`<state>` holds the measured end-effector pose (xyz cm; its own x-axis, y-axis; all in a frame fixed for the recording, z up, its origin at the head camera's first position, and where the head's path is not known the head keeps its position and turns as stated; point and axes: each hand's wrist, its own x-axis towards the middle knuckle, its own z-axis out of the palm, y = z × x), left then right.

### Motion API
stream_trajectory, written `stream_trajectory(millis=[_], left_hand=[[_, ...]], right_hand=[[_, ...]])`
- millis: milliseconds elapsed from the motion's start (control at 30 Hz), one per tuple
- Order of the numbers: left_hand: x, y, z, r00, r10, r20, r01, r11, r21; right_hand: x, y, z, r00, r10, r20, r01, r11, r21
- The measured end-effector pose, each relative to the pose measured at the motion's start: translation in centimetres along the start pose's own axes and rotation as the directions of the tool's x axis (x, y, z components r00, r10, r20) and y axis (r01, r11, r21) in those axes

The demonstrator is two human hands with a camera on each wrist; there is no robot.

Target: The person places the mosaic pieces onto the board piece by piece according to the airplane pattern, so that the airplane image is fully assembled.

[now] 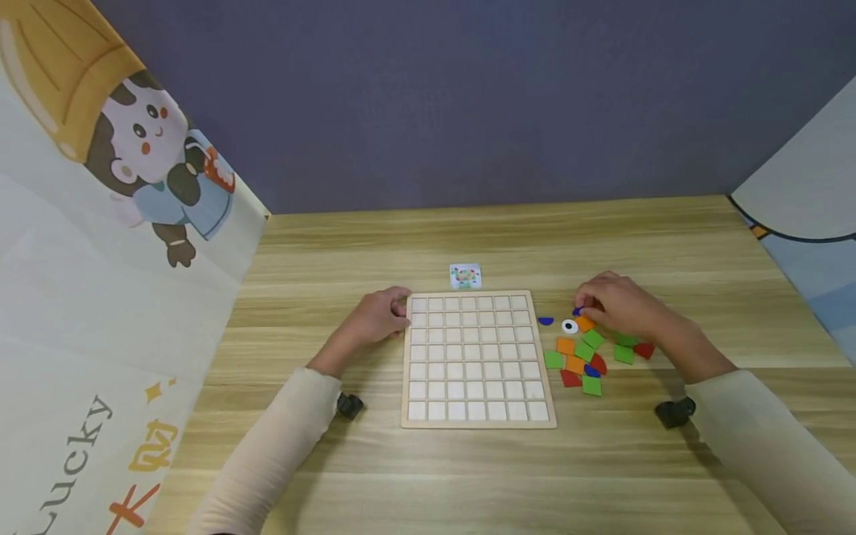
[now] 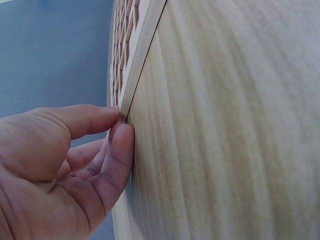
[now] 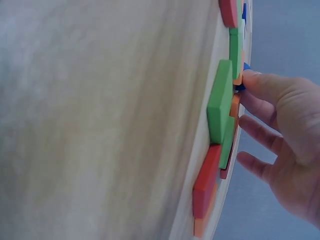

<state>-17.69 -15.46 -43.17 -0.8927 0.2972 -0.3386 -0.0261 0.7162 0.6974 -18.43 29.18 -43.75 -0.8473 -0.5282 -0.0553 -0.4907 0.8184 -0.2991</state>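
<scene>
A wooden grid board with rows of bare square cells lies flat on the table. At its upper left edge, my left hand pinches the rim between thumb and forefinger; the left wrist view has the thumb tip on that edge. My right hand is over the loose pieces right of the board. Its thumb and forefinger pinch a small blue piece, mostly hidden by the fingertips. Right below those fingers lie an orange tile and a white round eye piece with a black centre.
Green tiles, orange tiles and red pieces lie scattered right of the board, some overlapping. A blue half-round piece lies near its right edge. Behind the board is a small printed card. A dark wall bounds the table's back.
</scene>
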Motion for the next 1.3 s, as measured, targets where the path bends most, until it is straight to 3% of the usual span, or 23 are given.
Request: stream_trajectory(millis=[267, 900, 1300], left_hand=[[0.0, -0.2, 0.0, 1.0, 0.01, 0.001, -0.01, 1.0, 0.011], [0.2, -0.2, 0.0, 1.0, -0.007, 0.002, 0.007, 1.0, 0.012], [0.2, -0.1, -0.1, 1.0, -0.008, 0.012, 0.008, 0.999, 0.032]], right_hand=[[-0.3, -0.4, -0.2, 0.998, 0.056, -0.035, -0.055, 0.998, 0.02], [-0.4, -1.0, 0.1, 0.994, 0.019, -0.11, -0.01, 0.997, 0.076], [-0.1, -2.9, 0.1, 0.996, 0.013, -0.094, -0.001, 0.992, 0.127]])
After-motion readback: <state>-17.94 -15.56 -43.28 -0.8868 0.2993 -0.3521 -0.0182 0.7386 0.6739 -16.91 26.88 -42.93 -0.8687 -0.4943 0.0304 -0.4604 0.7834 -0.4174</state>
